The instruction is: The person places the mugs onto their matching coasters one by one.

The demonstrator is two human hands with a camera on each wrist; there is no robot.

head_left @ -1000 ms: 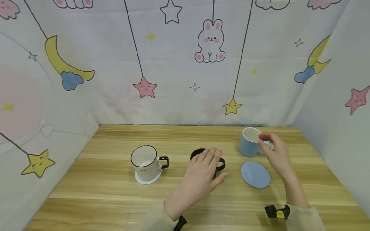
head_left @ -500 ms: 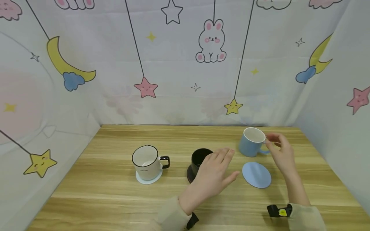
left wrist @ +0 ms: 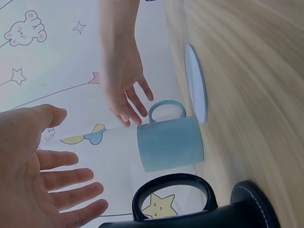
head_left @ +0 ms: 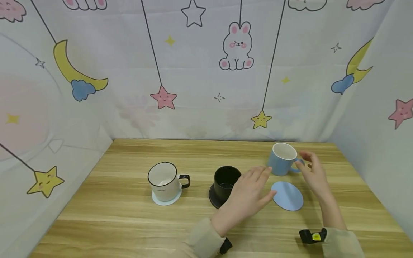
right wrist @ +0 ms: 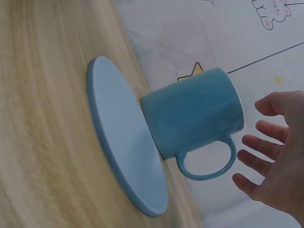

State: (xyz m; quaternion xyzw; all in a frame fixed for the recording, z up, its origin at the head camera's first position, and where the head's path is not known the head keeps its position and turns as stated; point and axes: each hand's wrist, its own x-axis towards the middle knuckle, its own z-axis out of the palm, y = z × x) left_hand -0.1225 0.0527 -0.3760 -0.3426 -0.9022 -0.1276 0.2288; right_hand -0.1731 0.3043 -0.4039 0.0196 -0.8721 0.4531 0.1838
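A blue mug stands upright at the back right of the wooden table, its handle towards my right hand. That hand is open, fingers spread just beside the handle, not touching it. A round blue coaster lies flat in front of the mug. My left hand hovers open between a black mug and the blue coaster, its fingers pointing at the blue mug. The black mug stands on a black coaster.
A white mug with a black rim and handle stands on a white coaster at the left. Cartoon-printed cloth walls close the table at the back and both sides. The front of the table is bare wood.
My left hand has moved right, off the black mug and towards the blue coaster. My right hand has drawn back from the blue mug's rim, fingers spread by the handle.
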